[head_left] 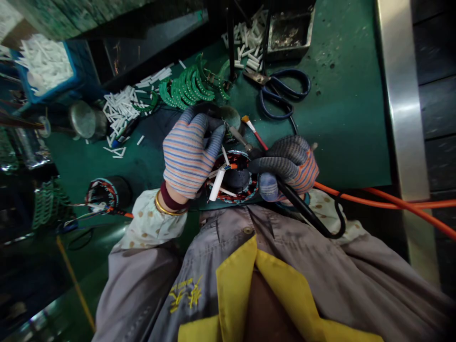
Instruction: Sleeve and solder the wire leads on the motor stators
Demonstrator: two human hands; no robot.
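Note:
A round motor stator (233, 183) with copper windings and white sleeved leads lies at the near edge of the green bench. My left hand (190, 152), in a striped glove, is curled over its left side and pinches wires near the top. My right hand (287, 164), in a dark striped glove, is wrapped round a soldering iron (245, 142) whose metal tip points at the wires by my left fingers. The iron's black cord (309, 216) loops down over my sleeve. A small red-handled brush (254, 133) lies just behind the stator.
Blue-handled scissors (281, 92) lie behind. Green curved strips (187, 88) and white sleeve tubes (121, 111) are scattered at the back left. A blue bin (44, 71) holds more tubes. Another stator (105, 192) sits left. An orange cable (392, 204) runs right, and a metal tray (288, 33) stands at the back.

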